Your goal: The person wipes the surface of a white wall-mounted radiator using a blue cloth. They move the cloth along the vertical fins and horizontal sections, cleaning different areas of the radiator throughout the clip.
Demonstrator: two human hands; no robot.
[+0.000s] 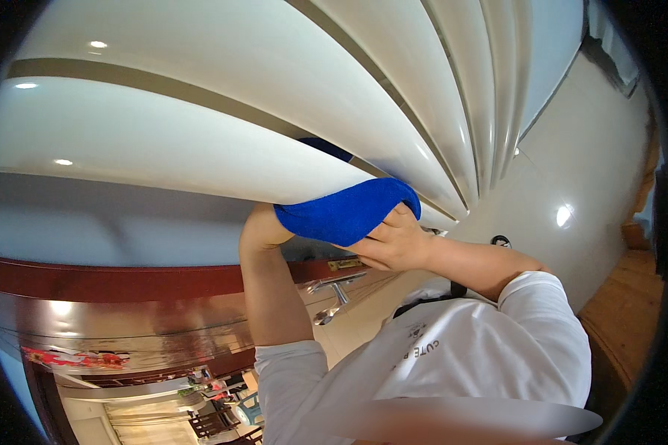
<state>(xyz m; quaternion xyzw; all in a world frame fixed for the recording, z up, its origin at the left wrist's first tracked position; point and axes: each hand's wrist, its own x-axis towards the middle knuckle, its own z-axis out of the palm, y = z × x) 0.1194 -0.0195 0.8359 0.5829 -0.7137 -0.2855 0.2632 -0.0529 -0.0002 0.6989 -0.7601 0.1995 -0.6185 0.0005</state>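
Note:
A blue cloth (345, 214) is bent around the lower edge of a glossy white upright slat (161, 133). My right hand (398, 239) grips the cloth's near side, its fingers curled against the fabric. On the other side my left hand (264, 225) reaches up to the same slat; only its wrist end shows, as the slat and cloth hide the fingers. More blue fabric shows through the gap behind the slat, close to where the left hand goes out of sight.
Several similar white slats (312, 61) fan out beyond. A dark red door (145, 317) with a metal lever handle (339, 292) stands at the left. Pale tiles cover the floor (556, 183), and wooden furniture (623, 300) is on the right.

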